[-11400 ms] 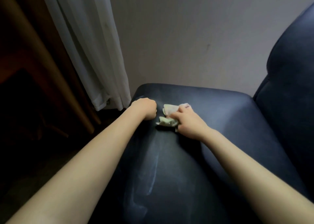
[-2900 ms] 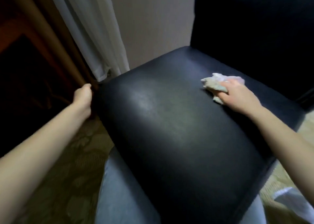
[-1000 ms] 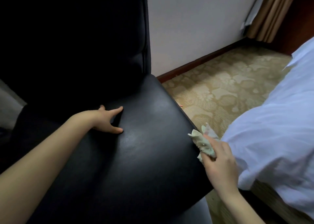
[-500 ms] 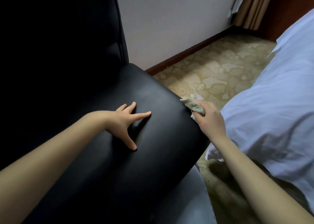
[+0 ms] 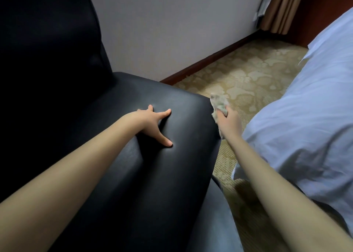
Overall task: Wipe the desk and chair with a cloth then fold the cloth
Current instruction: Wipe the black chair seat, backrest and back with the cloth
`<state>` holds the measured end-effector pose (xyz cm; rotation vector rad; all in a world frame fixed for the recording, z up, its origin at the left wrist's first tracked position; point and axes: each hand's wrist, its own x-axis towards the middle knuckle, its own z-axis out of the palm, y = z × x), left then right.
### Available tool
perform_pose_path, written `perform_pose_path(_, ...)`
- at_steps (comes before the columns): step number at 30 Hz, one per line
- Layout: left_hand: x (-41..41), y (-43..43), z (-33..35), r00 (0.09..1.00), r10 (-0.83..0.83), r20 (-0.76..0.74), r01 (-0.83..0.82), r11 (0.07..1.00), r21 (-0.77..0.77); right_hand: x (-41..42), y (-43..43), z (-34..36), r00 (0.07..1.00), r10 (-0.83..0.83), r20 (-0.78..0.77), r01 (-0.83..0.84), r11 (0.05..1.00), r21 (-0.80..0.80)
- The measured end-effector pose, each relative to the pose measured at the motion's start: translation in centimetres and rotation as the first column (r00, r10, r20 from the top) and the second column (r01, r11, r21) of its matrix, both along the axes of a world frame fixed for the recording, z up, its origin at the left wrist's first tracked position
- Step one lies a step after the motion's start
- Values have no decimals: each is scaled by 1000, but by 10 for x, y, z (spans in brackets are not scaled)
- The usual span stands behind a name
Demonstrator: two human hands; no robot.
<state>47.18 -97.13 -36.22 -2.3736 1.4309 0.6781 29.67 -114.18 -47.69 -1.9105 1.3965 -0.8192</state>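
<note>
A black leather chair [image 5: 145, 175] fills the left and middle of the head view, its tall backrest dark at the upper left. My left hand [image 5: 152, 123] rests flat on the seat with fingers spread. My right hand [image 5: 230, 124] grips a crumpled pale green cloth [image 5: 219, 102] and presses it against the seat's right side edge. Part of the cloth hangs below the hand.
A bed with a white sheet [image 5: 305, 108] stands close on the right, leaving a narrow strip of patterned carpet [image 5: 248, 79] between it and the chair. A grey wall [image 5: 172, 32] with a dark skirting board runs behind. Tan curtains [image 5: 280, 7] hang at the far right corner.
My right hand has slid the cloth along the seat's right edge, away from me. My left hand stays spread on the seat.
</note>
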Motion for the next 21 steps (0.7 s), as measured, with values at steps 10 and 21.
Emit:
perform_pose_path(10,9,-16,-6,994,110,-5,-111,993,-45,-62,206,-10,942,125,311,-138,990,21)
perform_pose_path(21,8,29,-18,994,-16,-107,-14,962,-271,41,-4,25,965,243,-100,-239,970,55)
